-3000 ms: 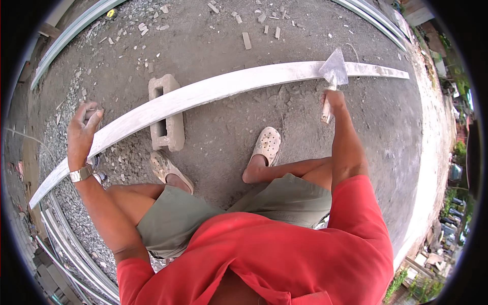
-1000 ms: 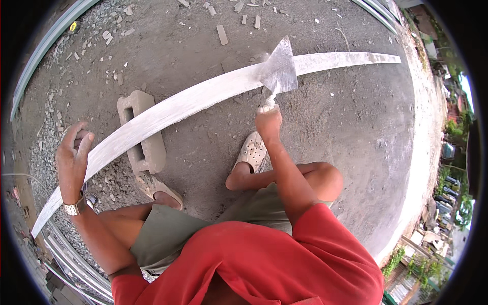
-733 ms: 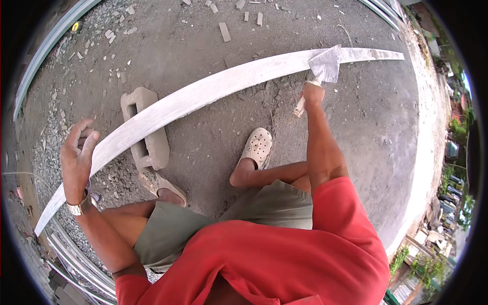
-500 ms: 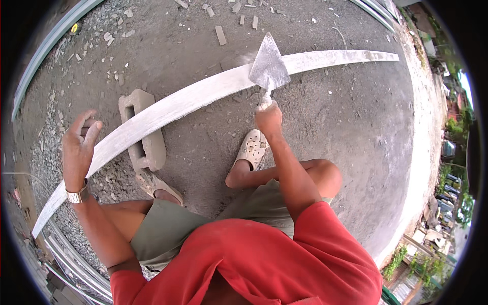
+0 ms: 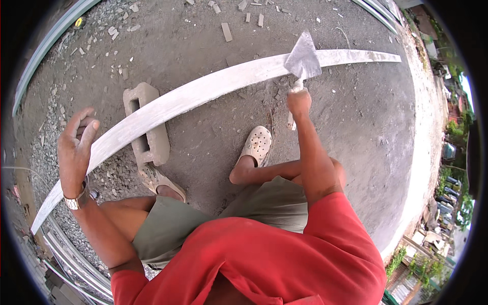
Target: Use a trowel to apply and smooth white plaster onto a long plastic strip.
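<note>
A long whitish board stretches across in front of me, curved by the lens, and its left part passes over a hollow concrete block. My right hand is closed round the handle of a pointed trowel. The grey blade overlaps the right part of the board, and the handle's end sticks out below my fist. At the board's left part is my left hand, thumb and fingers apart and loosely bent, with nothing seen in it. Whether it touches the board I cannot tell.
My shoes are on the grey ground on the near side of the board. Gravel and broken flat pieces lie at the left and far side. Long metal channels lie at the far left, beside a small yellow object.
My right hand has slid the trowel to the right along the board. My left hand has shifted slightly left and stays by the board with its fingers bent.
</note>
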{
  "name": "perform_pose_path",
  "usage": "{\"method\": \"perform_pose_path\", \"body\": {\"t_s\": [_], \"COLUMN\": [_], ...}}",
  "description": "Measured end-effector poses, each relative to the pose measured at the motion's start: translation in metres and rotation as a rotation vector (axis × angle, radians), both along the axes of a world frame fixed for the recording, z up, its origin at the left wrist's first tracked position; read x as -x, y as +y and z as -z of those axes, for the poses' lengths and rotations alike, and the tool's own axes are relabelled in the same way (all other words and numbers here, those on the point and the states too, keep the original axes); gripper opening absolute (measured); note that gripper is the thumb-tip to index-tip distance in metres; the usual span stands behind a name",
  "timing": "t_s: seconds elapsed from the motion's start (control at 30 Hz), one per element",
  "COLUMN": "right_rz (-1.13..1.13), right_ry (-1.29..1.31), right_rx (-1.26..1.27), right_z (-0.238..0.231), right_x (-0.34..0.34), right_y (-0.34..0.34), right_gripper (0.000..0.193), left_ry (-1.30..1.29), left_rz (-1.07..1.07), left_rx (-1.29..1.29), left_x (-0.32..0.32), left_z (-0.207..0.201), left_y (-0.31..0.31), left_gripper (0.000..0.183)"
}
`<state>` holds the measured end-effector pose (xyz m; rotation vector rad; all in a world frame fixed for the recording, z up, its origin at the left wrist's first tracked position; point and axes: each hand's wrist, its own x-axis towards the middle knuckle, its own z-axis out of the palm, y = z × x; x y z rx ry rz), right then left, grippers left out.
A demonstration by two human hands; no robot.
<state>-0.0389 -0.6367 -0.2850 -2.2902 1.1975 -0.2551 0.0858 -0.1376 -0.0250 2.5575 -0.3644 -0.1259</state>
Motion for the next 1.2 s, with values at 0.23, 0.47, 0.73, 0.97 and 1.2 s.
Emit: {"method": "perform_pose_path", "body": {"t_s": [0.23,0.47,0.73,0.97,1.2], "right_rz": [-0.070,-0.058,-0.466,-0.101,-0.376], "right_ry": [0.021,0.015,-0.018,0.099,0.143], "right_rx": [-0.142,-0.175,-0.352,-0.151,-0.078], "right_z": [0.028,0.007,0.055,-0.034,0.003], "right_x": [0.008,-0.011,-0.008,-0.026,0.001], "right_y": [0.074,0.024,0.288,0.067,0.143], "right_gripper": [0.027,0.022,0.033,0.028,0.033], "left_ry": [-0.018,-0.027,-0.102,-0.203,-0.113], "left_rz": [-0.107,-0.056,-0.095,-0.128,-0.116], "left_rx": [-0.092,0.036,0.005,-0.041,0.040], "left_x": [0.004,0.012,-0.002,0.019,0.017], "left_z": [-0.006,-0.010,-0.013,-0.017,-0.023], "left_y": [0.008,0.019,0.003,0.066,0.038], "left_gripper": [0.034,0.035,0.039,0.037,0.038]}}
